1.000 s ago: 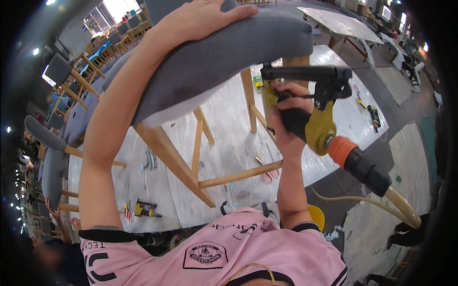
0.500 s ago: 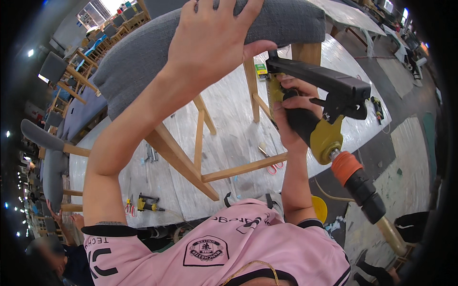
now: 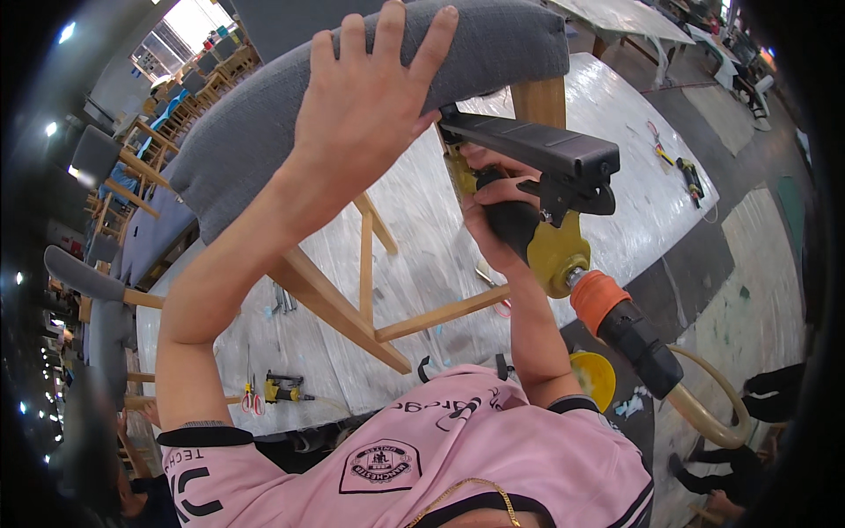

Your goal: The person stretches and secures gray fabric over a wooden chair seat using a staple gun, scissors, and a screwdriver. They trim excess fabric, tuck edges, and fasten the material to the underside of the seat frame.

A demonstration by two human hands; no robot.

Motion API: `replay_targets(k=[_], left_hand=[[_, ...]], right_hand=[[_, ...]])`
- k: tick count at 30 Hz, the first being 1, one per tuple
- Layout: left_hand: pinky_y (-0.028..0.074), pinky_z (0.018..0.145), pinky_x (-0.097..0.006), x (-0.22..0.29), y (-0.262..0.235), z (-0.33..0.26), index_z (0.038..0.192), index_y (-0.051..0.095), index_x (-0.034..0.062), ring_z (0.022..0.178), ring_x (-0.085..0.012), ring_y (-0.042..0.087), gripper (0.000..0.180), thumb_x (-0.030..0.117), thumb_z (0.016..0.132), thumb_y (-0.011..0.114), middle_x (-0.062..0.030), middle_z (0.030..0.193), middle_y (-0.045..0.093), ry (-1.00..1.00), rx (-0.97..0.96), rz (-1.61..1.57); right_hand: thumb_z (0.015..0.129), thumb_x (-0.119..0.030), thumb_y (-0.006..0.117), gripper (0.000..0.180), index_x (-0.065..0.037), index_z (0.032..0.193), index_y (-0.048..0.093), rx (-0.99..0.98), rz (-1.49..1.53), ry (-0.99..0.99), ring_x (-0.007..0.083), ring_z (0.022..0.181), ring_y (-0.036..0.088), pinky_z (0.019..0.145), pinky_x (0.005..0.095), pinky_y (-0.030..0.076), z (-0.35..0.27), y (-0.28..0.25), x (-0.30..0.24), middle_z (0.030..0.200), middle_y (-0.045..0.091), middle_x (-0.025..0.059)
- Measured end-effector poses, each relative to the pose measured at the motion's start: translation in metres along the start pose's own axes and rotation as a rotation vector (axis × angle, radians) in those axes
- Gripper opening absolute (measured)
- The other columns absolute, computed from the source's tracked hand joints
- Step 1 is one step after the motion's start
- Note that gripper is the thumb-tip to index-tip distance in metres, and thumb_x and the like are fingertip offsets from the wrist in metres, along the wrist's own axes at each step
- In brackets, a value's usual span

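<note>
A wooden chair with a grey upholstered part [image 3: 251,132] stands tipped over in front of me. My left hand [image 3: 361,114] lies on the grey fabric, fingers spread, with its thumb down by the lower edge. In my right hand [image 3: 493,242] is an air staple gun [image 3: 546,251] with a yellow body, black grip and long black magazine. Its nose is up at the underside of the padding, close to my left thumb; whether it touches is hidden. An orange and black coupling [image 3: 607,308] joins it to a hose [image 3: 709,427].
The chair's wooden legs [image 3: 339,308] cross over a plastic-covered table [image 3: 634,114]. On the table lie red-handled scissors [image 3: 253,400], another yellow and black staple gun [image 3: 283,387], and a similar tool [image 3: 691,180] far right. A yellow bowl-shaped thing [image 3: 594,378] is beside my right elbow. Other chairs fill the left.
The staple gun and my right hand have moved left along the padding, nearer my left thumb. The hose now curves in a loop. My left hand has shifted slightly left in view.
</note>
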State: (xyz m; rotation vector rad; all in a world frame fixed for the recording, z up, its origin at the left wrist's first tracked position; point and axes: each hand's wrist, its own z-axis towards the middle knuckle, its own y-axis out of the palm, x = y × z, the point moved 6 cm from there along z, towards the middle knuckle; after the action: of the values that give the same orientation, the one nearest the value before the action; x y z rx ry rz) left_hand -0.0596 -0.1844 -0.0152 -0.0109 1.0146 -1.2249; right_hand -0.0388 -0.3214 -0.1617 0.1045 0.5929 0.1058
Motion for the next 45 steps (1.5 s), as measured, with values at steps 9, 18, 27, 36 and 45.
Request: replay_targets(k=[9,18,27,36,45], left_hand=[[0.040,0.104,-0.053,0.003,0.002,-0.002,0.163,0.026,0.0191,0.127,-0.0392,0.048,0.110,0.029,0.074,0.090,-0.0189,0.148,0.044,-0.056,-0.086,0.075],[0.046,0.108,-0.053,-0.053,-0.024,0.026,0.163,0.028,0.0127,0.131,-0.0444,0.057,0.111,0.055,0.077,0.084,-0.0302,0.145,0.053,-0.233,-0.345,-0.603],[0.051,0.104,-0.047,-0.119,0.075,0.021,0.158,0.040,0.0119,0.117,-0.0423,0.067,0.091,0.075,0.094,0.048,-0.0312,0.142,0.056,-0.053,-0.297,-0.426],[0.043,0.102,-0.051,-0.058,0.000,0.002,0.156,0.037,0.0028,0.120,-0.0427,0.052,0.082,0.058,0.098,0.055,-0.0306,0.139,0.049,-0.079,-0.306,-0.378],[0.043,0.102,-0.053,-0.031,-0.023,-0.016,0.157,0.037,0.0038,0.120,-0.0440,0.052,0.086,0.054,0.093,0.065,-0.0312,0.139,0.049,0.064,-0.096,-0.105]], right_hand=[[0.078,0.006,0.074,0.026,-0.007,0.098,0.062,-0.086,-0.012,-0.034,0.0258,0.104,0.068,0.093,0.0402,0.054,-0.008,0.006,-0.011,0.112,0.067,0.0122],[0.080,0.007,0.072,0.027,-0.007,0.099,0.058,-0.124,0.092,-0.057,0.0306,0.113,0.066,0.102,0.0466,0.051,0.014,0.003,-0.033,0.116,0.063,0.0143],[0.083,0.006,0.072,0.025,-0.006,0.098,0.056,-0.198,0.104,-0.153,0.0330,0.118,0.065,0.107,0.0508,0.048,0.030,0.018,-0.024,0.120,0.061,0.0155],[0.086,0.002,0.075,0.025,-0.007,0.096,0.055,-0.179,0.102,-0.150,0.0345,0.122,0.063,0.110,0.0517,0.047,0.022,0.016,-0.013,0.121,0.060,0.0157],[0.083,0.000,0.075,0.023,-0.008,0.096,0.057,-0.227,-0.003,-0.009,0.0303,0.112,0.064,0.101,0.0458,0.049,0.000,0.019,-0.027,0.114,0.061,0.0125]])
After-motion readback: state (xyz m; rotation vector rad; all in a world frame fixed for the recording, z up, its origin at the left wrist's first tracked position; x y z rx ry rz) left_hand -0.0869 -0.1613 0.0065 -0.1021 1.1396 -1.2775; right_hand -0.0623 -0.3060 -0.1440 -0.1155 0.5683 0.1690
